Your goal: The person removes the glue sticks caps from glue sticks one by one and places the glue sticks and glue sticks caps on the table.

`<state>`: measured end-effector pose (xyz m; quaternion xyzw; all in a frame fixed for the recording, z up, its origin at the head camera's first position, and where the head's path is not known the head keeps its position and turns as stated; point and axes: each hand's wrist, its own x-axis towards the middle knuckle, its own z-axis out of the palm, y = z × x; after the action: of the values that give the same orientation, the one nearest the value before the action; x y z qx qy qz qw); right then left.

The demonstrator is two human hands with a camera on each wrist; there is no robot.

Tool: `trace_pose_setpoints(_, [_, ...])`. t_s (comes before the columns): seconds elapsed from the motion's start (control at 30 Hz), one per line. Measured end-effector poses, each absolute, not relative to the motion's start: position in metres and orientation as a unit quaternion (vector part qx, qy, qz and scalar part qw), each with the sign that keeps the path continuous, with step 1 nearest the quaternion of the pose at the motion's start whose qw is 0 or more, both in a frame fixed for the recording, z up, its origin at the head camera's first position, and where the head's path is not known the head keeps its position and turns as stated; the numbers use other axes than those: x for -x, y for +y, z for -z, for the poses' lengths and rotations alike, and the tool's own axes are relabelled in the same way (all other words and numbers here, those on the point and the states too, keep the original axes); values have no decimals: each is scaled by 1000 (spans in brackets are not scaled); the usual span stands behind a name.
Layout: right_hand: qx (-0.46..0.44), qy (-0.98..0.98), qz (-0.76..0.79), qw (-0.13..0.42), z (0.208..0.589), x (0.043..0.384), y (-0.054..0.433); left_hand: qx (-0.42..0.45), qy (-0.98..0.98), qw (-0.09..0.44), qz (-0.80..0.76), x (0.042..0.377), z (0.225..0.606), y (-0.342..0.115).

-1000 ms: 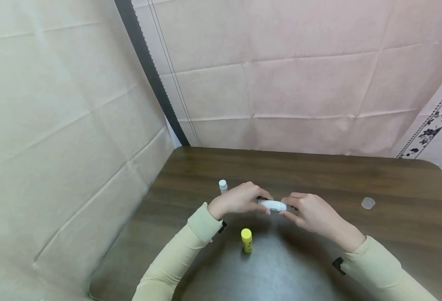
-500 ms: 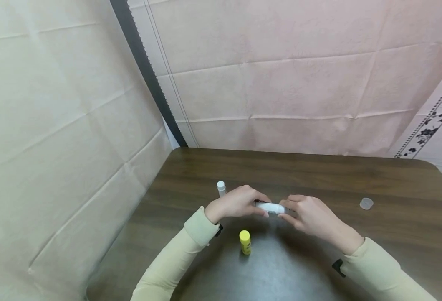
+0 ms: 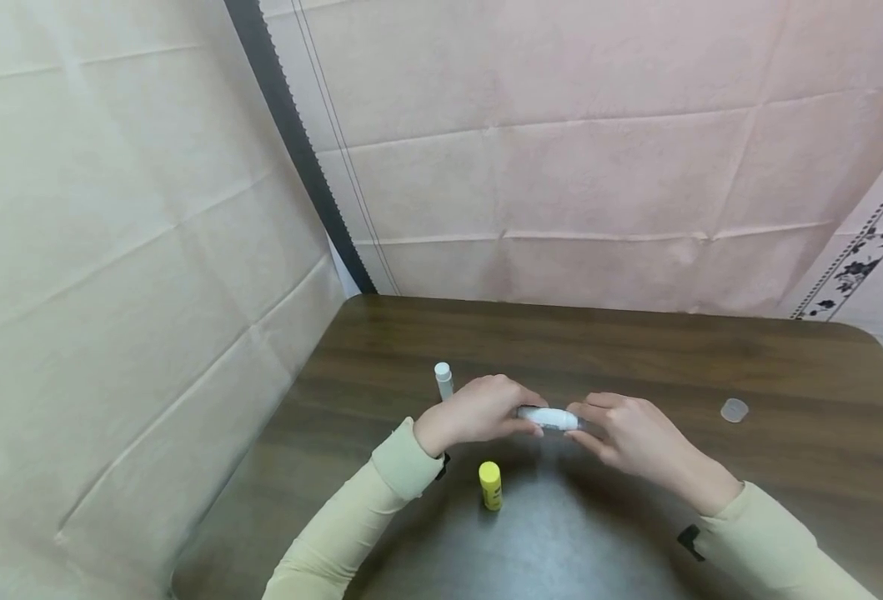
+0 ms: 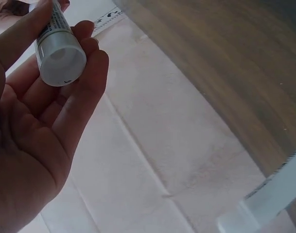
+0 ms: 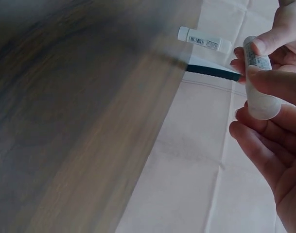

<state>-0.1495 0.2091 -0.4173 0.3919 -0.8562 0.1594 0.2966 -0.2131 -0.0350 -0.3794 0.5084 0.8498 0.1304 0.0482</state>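
Note:
Above the table, both hands hold one white glue stick (image 3: pixel 549 418) lying level between them. My left hand (image 3: pixel 486 407) pinches its left end between thumb and fingers. The hollow, recessed end of the glue stick (image 4: pixel 61 63) shows in the left wrist view. My right hand (image 3: pixel 632 429) pinches the other end; in the right wrist view its thumb lies along the glue stick (image 5: pixel 260 92), near the translucent tip. A second white glue stick (image 3: pixel 444 380) stands upright behind the left hand, partly hidden by it. A yellow glue stick (image 3: pixel 490 486) stands in front of the hands.
A small round translucent cap (image 3: pixel 734 410) lies on the wooden table (image 3: pixel 711 350) to the right. Cloth-covered walls (image 3: pixel 599 167) rise behind the table and along its left side.
Both hands keep their hold on the white glue stick. The hands and glue stick shift only slightly, and the right hand has moved a little rightward. The standing glue sticks and cap stay put.

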Motion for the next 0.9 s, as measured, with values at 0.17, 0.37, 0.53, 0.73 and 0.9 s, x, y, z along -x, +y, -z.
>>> trace_pose_setpoints(0.17, [-343,-863,-162,334,419,147,247,-471,872,34,-125,220,376,-62])
trace_pose_setpoints(0.37, [-246,-885,-189,347,400,134,288,-417,891,42,-174,229,372,-96])
trace_pose_setpoints(0.53, [-221,-889,-206,344,389,131,291,-414,887,45,-200,231,374,-104])
trace_pose_setpoints(0.73, [-177,-886,-230,361,387,122,296,-363,893,3,-266,226,374,-131])
trace_pose_setpoints(0.9, [-121,-874,-283,375,384,109,310,-326,897,-32,-298,222,370,-149])
